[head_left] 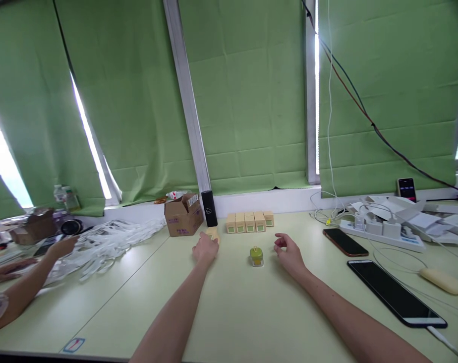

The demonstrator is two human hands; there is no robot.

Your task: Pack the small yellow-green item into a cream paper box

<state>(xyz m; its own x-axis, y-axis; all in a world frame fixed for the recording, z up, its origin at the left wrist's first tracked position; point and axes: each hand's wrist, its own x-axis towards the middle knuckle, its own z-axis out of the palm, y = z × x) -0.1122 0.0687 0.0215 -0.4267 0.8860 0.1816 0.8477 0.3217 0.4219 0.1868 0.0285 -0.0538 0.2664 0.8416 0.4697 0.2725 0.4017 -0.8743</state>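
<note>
My left hand [206, 248] is closed around the near end of a small tan box [213, 232], and its fingers are partly hidden from me. My right hand [288, 252] hovers over the table, loosely curled with fingers apart and nothing in it. Between the two hands stands a small clear jar with a green lid [256, 256], a loop on top and something yellowish inside; my right hand is nearest to it, not touching. Behind the jar, several small tan cardboard boxes [250, 223] with green-edged labels stand side by side in a row.
A brown carton [183, 216] and a black cylinder [209, 207] stand at the back. Phones [395, 292], a power strip [382, 233] and cables lie to the right. On the left, another person's arms [36, 275] reach beside a pile of white strips [111, 244].
</note>
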